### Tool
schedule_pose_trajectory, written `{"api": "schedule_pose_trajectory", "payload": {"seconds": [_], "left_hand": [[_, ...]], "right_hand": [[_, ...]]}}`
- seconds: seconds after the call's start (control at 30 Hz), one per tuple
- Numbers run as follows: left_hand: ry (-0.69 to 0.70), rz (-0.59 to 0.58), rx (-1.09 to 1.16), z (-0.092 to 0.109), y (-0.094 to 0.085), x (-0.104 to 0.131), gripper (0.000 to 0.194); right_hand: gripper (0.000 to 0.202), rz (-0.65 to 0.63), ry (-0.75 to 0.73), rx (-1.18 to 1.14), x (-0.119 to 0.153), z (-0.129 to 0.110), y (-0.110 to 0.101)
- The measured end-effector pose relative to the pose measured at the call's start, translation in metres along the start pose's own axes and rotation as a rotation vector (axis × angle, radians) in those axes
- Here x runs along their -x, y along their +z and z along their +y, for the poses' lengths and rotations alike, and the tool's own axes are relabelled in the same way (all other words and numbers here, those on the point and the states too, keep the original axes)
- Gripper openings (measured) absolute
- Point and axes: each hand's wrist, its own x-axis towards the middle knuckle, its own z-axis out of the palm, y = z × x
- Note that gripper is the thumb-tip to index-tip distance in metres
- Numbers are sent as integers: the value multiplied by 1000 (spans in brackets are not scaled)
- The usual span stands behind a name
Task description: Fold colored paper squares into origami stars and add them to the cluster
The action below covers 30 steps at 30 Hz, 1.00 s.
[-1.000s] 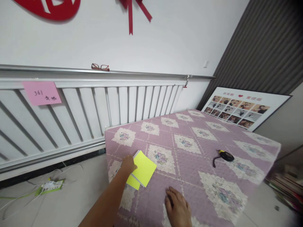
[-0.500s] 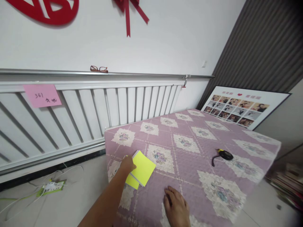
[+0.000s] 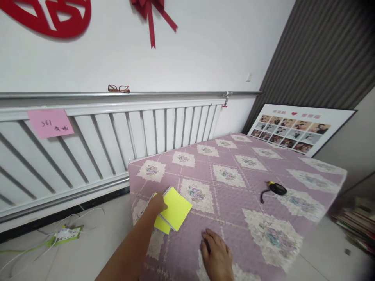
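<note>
My left hand (image 3: 157, 203) reaches in from the bottom and is closed on the left edge of a yellow paper pad (image 3: 177, 208), with its thumb on top. Partly under that pad lies a second yellow pad (image 3: 162, 225), whose far side is hidden by the hand. Both pads are on the purple floral cloth (image 3: 205, 218), near its left edge. My right hand (image 3: 216, 253) rests palm down on the cloth to the right of the pads. Its fingers are loosely bent and hold nothing that I can see.
A black and yellow tape measure (image 3: 277, 189) with a strap lies on the cloth at the right. Behind stands a white radiator (image 3: 146, 132) with a pink note (image 3: 51, 123). A photo board (image 3: 304, 121) leans at the far end. A power strip (image 3: 66, 235) with cables lies on the floor.
The camera view has shifted slightly, with the wall and radiator now a little lower and further left. Both hands and the yellow pads keep their places on the cloth.
</note>
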Motion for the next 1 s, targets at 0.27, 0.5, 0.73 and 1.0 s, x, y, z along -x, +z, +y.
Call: {"api": "schedule_pose_trajectory", "payload": {"seconds": [0.27, 0.5, 0.73, 1.0], "left_hand": [[57, 47, -34, 1, -2, -2, 35], [97, 4, -35, 7, -11, -12, 36], [84, -37, -53, 18, -18, -26, 35], [139, -110, -15, 25, -22, -31, 34]], "right_hand": [[28, -24, 18, -16, 0, 0, -2], [27, -3, -5, -13, 0, 0, -2], [27, -12, 5, -14, 1, -3, -5], [29, -72, 36, -29, -1, -6, -9]]}}
